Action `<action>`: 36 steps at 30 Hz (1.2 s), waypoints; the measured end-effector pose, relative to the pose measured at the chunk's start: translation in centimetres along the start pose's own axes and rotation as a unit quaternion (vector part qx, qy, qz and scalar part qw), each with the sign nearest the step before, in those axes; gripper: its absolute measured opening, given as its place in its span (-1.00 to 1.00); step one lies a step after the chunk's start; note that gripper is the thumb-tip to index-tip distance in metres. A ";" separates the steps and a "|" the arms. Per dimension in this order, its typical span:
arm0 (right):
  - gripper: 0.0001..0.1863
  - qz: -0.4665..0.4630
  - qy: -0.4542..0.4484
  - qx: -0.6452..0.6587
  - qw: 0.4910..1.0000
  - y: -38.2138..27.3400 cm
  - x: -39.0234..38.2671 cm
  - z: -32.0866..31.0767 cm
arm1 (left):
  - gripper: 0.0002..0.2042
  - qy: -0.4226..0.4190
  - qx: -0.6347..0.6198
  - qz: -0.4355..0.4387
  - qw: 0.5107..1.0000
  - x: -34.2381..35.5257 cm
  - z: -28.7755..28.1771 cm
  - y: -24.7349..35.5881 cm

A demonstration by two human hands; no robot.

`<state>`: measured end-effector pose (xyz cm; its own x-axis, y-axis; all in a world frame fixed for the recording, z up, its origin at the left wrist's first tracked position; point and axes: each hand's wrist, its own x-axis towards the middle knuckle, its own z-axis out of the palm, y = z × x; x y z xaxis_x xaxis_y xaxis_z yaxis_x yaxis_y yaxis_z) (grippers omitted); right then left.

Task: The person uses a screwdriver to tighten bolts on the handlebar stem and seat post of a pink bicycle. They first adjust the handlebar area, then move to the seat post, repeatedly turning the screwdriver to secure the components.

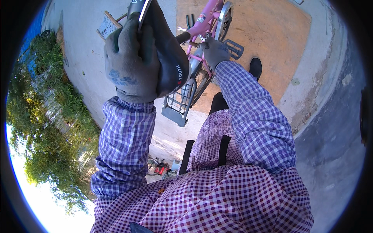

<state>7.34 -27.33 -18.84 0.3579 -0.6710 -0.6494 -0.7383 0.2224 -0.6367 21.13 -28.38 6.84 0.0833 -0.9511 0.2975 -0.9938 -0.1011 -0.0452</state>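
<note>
My left hand, in a grey glove, is closed around the side of a black bicycle saddle. The saddle tops a dark seat post that runs into the pink bicycle frame. Also gloved, my right hand has its fingers curled at the frame near the foot of the post. What those fingers grip is mostly hidden by the glove. A grey rear rack extends over the rear wheel, and a black pedal sits right of my right hand.
Beneath the bicycle lies a brown sheet. Dark-handled pliers lie on it beyond the frame. A small stool-like object stands at far left. Green plants line the left side. My dark shoe is near the pedal.
</note>
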 end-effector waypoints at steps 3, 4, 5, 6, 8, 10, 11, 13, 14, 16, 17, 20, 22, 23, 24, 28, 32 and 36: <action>-0.71 -0.025 0.031 -0.021 0.999 0.1 -0.4 -1.1 | -0.69 0.009 -0.012 0.003 1.000 0.1 0.1 0.2; -0.70 -0.048 0.017 -0.028 0.998 0.1 -0.5 -2.0 | -0.69 0.010 -0.015 0.004 1.000 0.2 0.2 0.2; -0.68 -0.056 -0.018 -0.037 0.998 0.2 -0.4 -3.2 | -0.69 0.010 -0.016 0.000 1.000 0.2 0.2 0.3; -0.66 -0.063 -0.051 -0.046 0.996 0.2 -0.1 -4.4 | -0.69 0.014 -0.016 0.001 1.000 0.3 0.3 0.4; -0.67 -0.095 -0.093 -0.073 0.988 0.1 0.5 -6.9 | -0.68 0.017 -0.018 -0.013 1.000 0.4 0.3 0.5; -0.68 -0.116 -0.119 -0.097 0.981 -0.4 1.2 -8.7 | -0.68 0.013 -0.016 -0.014 1.000 0.5 0.2 0.7; -0.69 -0.121 -0.123 -0.108 0.979 -0.7 1.6 -9.3 | -0.68 0.013 -0.015 -0.013 1.000 0.6 0.2 0.7; -0.71 -0.117 -0.142 -0.044 0.982 -1.0 2.2 -10.0 | -0.68 0.016 -0.011 -0.004 1.000 0.7 0.1 0.8; -0.73 -0.108 -0.153 0.031 0.982 -0.9 2.3 -10.2 | -0.68 0.019 -0.008 0.002 1.000 0.7 0.1 0.9; -0.75 -0.066 -0.155 0.161 0.972 -0.8 2.7 -10.0 | -0.67 0.019 -0.012 -0.001 1.000 0.8 0.1 0.9; -0.77 -0.033 -0.146 0.217 0.965 -0.7 3.0 -9.7 | -0.67 0.017 -0.015 -0.003 1.000 0.9 0.1 0.9; -0.73 0.047 -0.111 0.299 0.947 -1.1 4.0 -7.8 | -0.66 0.010 -0.022 -0.007 1.000 1.1 0.0 1.1; -0.66 0.058 -0.050 0.251 0.965 -1.7 4.8 -6.3 | -0.67 0.007 -0.016 -0.004 1.000 1.2 -0.1 1.5; -0.61 0.045 -0.002 0.188 0.981 -1.9 5.0 -5.6 | -0.68 0.006 -0.014 -0.003 1.000 1.3 -0.2 1.7; -0.57 0.050 0.050 0.113 0.991 -2.2 5.4 -5.1 | -0.67 -0.002 -0.013 -0.009 1.000 1.3 -0.3 2.0; -0.48 0.132 0.103 0.137 0.976 -2.5 6.5 -4.6 | -0.66 -0.036 -0.012 -0.033 0.999 1.0 -0.2 3.0; -0.50 0.181 0.076 0.172 0.965 -2.2 7.2 -5.2 | -0.64 -0.038 -0.005 0.006 0.999 0.9 0.1 3.1; -0.47 0.160 0.113 0.092 0.976 -1.7 7.3 -5.2 | -0.63 -0.054 -0.014 -0.011 0.998 1.0 -0.5 4.0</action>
<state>8.19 -36.28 -20.29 -0.0247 -0.6811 -0.7318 -0.6683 0.5556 -0.4946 17.22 -29.55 7.41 0.1107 -0.9749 0.1933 -0.9932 -0.1154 -0.0132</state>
